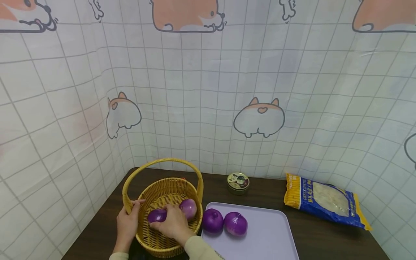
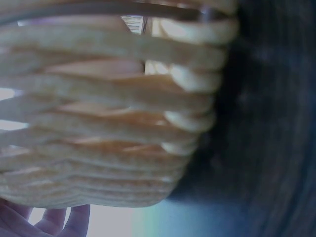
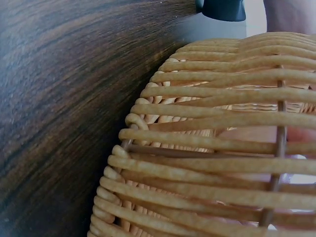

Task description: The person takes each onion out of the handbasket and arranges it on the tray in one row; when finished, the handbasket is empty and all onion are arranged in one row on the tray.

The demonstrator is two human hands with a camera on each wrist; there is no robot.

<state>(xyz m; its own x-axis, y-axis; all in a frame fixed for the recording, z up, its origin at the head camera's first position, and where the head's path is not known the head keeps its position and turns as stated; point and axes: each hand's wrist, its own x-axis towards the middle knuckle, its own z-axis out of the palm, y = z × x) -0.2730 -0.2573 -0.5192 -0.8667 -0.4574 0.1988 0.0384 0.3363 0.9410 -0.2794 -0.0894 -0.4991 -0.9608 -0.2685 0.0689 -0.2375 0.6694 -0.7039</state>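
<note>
A yellow wicker basket [image 1: 162,245] with a tall arched handle stands at the left of the table. At its left rim, by the foot of the handle, my left hand [image 1: 128,223] grips the basket; some of its fingers [image 2: 76,222] appear in the left wrist view. My right hand [image 1: 175,224] reaches inside and holds a purple onion [image 1: 157,215] from above. Beside that hand, a paler onion [image 1: 189,208] lies in the basket. Basket weave [image 3: 207,108] hides most of the right hand in the right wrist view.
Right of the basket is a lilac tray [image 1: 266,231], bearing a purple onion [image 1: 212,221] and another purple onion [image 1: 235,224] at its left side. Behind it stands a round tin [image 1: 238,183]. A blue and yellow pasta bag [image 1: 326,200] lies at the right.
</note>
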